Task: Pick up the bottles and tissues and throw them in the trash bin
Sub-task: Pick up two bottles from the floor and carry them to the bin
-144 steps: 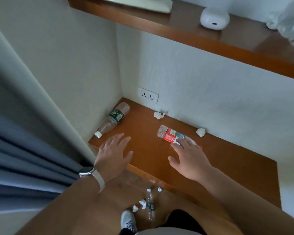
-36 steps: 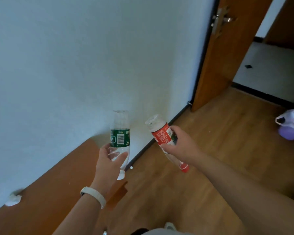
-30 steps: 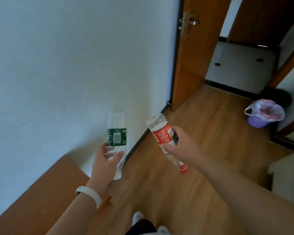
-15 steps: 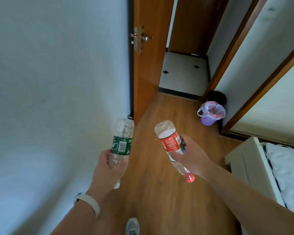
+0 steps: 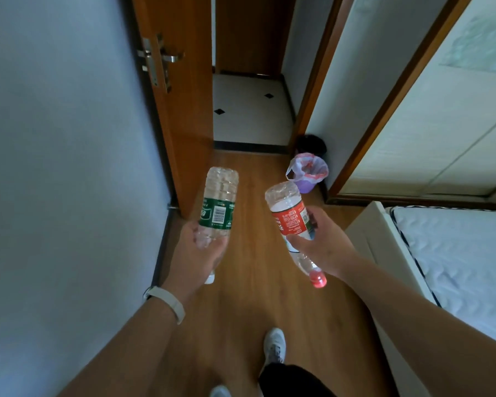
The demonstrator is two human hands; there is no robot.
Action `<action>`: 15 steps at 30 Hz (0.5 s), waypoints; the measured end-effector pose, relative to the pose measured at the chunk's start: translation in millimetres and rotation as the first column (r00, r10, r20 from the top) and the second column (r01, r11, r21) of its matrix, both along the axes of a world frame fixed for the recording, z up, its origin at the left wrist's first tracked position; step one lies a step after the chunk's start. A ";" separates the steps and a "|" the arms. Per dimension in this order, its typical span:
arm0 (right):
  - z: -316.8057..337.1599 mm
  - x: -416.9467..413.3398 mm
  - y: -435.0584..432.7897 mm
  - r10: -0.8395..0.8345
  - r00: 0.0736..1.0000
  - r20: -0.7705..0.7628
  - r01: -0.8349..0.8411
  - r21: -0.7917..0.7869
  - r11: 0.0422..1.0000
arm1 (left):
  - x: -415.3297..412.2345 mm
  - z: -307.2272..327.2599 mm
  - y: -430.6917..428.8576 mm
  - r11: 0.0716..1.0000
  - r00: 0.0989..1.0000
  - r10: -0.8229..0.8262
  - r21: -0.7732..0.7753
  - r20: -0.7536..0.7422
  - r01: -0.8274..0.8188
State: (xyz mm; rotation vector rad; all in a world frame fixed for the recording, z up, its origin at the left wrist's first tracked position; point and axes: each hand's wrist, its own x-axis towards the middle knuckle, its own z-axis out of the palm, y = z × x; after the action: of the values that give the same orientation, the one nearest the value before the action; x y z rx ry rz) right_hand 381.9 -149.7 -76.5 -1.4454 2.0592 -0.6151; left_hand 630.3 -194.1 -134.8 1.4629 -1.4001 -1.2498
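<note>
Bed (image 5: 455, 267) cut off at the right edge, trash bin (image 5: 308, 174) partly behind the red-label bottle (image 5: 291, 222) — contents indistinct

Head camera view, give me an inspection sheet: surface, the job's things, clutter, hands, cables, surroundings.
Surface: wooden floor, bare along the walkway.
Job's things: green-label bottle and red-label bottle, both held cap down; trash bin with a bag liner stands ahead by the right wall. No tissues in view.
Clutter: nothing seen.
Hands: left hand grips the green-label bottle; right hand grips the red-label bottle; a white band on the left wrist.
Cables: nothing seen.
Surroundings: open wooden door on the left, tiled floor beyond it, bed on the right, a dark thing behind the bin.
</note>
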 end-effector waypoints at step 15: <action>-17.1 -154.7 -125.3 -0.078 0.985 0.155 0.086 -0.049 0.995 | -149.5 17.0 -144.5 0.995 0.990 -0.093 -0.017 0.105 0.095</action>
State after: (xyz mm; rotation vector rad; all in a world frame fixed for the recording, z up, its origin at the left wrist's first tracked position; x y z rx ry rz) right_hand 227.2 -275.0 -93.6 -1.3056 2.0029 -0.7980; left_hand 480.8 -338.6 -117.7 1.4803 -1.5628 -1.2270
